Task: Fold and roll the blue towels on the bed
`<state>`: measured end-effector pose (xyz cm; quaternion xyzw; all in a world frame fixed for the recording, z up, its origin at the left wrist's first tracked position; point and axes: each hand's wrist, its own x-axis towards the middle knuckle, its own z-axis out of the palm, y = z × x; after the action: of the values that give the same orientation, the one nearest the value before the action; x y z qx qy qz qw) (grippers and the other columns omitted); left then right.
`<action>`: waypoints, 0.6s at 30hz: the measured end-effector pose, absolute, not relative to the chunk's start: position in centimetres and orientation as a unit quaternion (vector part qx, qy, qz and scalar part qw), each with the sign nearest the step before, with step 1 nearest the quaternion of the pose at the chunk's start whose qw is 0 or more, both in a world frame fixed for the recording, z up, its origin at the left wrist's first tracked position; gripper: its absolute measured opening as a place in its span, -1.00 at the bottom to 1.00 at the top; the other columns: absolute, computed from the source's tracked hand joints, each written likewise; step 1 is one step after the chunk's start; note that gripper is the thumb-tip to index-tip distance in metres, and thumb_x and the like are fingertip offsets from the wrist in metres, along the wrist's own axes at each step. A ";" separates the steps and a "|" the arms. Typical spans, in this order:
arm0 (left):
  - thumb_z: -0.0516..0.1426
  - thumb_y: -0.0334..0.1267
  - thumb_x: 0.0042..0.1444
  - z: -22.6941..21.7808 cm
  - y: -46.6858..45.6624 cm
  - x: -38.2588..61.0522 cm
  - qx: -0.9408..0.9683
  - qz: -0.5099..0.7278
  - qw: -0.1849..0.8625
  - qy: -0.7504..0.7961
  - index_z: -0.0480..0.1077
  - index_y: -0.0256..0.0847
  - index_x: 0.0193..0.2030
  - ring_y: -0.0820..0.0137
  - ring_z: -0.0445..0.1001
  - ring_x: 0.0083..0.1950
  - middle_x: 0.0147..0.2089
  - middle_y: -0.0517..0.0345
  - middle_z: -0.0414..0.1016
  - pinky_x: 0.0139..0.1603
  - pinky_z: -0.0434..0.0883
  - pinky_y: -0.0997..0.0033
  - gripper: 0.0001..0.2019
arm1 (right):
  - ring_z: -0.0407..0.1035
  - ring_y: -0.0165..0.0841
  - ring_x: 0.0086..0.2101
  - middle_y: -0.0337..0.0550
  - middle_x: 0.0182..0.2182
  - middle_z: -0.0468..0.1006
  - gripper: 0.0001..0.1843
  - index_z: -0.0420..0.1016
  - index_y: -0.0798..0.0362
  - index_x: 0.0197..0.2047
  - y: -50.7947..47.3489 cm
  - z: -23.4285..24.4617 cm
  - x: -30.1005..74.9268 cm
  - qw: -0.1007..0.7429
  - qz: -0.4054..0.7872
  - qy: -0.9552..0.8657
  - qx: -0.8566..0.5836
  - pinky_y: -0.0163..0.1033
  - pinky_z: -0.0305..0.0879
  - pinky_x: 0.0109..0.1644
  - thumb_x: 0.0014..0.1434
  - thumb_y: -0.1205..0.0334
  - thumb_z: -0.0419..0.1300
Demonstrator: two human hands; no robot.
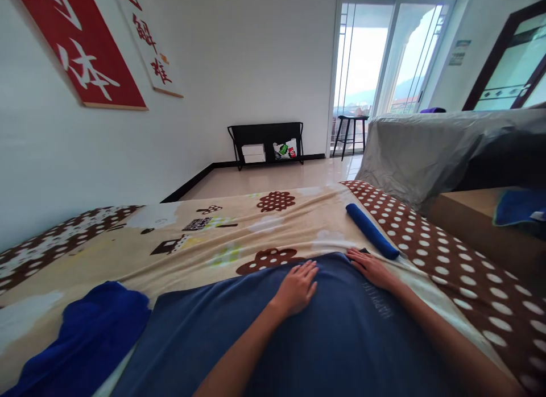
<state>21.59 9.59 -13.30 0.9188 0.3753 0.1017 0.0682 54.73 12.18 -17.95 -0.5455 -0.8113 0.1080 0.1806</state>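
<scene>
A dark blue cloth with faint lettering [200, 323] lies spread over the near part of the patterned blanket [239, 215]. Flat on its upper middle rests my left hand [296, 287], fingers stretched out. My right hand [372, 267] lies on the cloth's far right corner, its fingers extended over the edge. Just beyond that hand is a rolled blue towel [372, 231], apart from the fingers. At the left, a crumpled bright blue cloth [94, 334] sits on the blanket beside the dark cloth.
Brown, white-dotted borders run along the blanket's sides. To the right stand a cardboard box [460, 215] with a blue cloth [518, 206] on it and furniture under a plastic cover [401, 147]. A black rack [267, 132] and a stool [352, 129] stand farther back.
</scene>
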 end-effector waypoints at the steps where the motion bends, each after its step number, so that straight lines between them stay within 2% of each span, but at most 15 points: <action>1: -0.17 -0.01 0.38 -13.7 10.0 23.2 0.925 0.104 0.073 0.358 0.07 -0.10 0.41 0.35 -0.03 0.49 0.48 0.11 0.03 0.44 0.03 0.19 -0.48 | 0.00 -0.25 0.34 -0.15 0.32 0.21 -0.38 0.28 -0.05 0.32 12.3 -18.3 55.2 0.175 0.108 -0.814 -0.543 0.01 -0.05 0.40 0.40 -0.13 -0.23; 3: -0.18 0.07 0.36 -14.5 10.9 25.6 0.929 0.108 0.079 0.344 -0.01 -0.02 0.44 0.33 -0.08 0.50 0.51 0.16 -0.06 0.46 -0.01 0.12 -0.44 | -0.07 -0.27 0.36 -0.20 0.35 0.14 -0.37 0.19 -0.08 0.37 12.6 -18.7 55.6 0.168 0.103 -0.817 -0.541 0.03 -0.10 0.42 0.40 -0.15 -0.24; 7: -0.23 0.14 0.35 -16.0 12.3 26.5 0.926 0.110 0.085 0.350 0.02 0.01 0.43 0.24 -0.07 0.50 0.50 0.13 -0.05 0.45 -0.05 -0.06 -0.41 | -0.10 -0.28 0.36 -0.20 0.36 0.11 -0.37 0.11 -0.09 0.40 13.3 -18.7 56.1 0.163 0.086 -0.822 -0.539 0.05 -0.10 0.42 0.40 -0.15 -0.25; 12: -0.24 0.16 0.34 -16.6 12.6 25.7 0.926 0.114 0.083 0.351 0.00 0.05 0.43 0.28 -0.08 0.50 0.50 0.16 -0.05 0.46 -0.07 -0.05 -0.41 | -0.08 -0.24 0.36 -0.13 0.36 0.10 -0.38 0.17 -0.03 0.38 12.8 -18.9 56.5 0.178 0.047 -0.818 -0.545 0.08 -0.12 0.43 0.40 -0.12 -0.21; 15: -0.23 0.15 0.34 -16.6 12.4 26.0 0.925 0.115 0.077 0.354 -0.01 0.05 0.43 0.28 -0.09 0.50 0.51 0.15 -0.06 0.46 -0.08 -0.03 -0.42 | -0.08 -0.22 0.36 -0.11 0.37 0.05 -0.36 0.09 -0.02 0.41 12.0 -19.5 56.6 0.177 0.034 -0.811 -0.557 0.12 -0.11 0.42 0.40 -0.13 -0.22; 18: -0.23 0.14 0.35 -16.5 12.2 26.3 0.924 0.117 0.072 0.356 -0.01 0.05 0.43 0.28 -0.09 0.51 0.51 0.16 -0.08 0.46 -0.10 -0.02 -0.42 | -0.10 -0.25 0.36 -0.18 0.39 0.02 -0.34 0.01 -0.08 0.43 11.9 -19.6 56.7 0.162 0.031 -0.818 -0.552 0.06 -0.10 0.43 0.38 -0.17 -0.18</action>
<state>26.30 12.24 -16.53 0.9243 0.3562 0.1167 0.0722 56.74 11.95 -19.65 -0.5517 -0.8176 0.0310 0.1619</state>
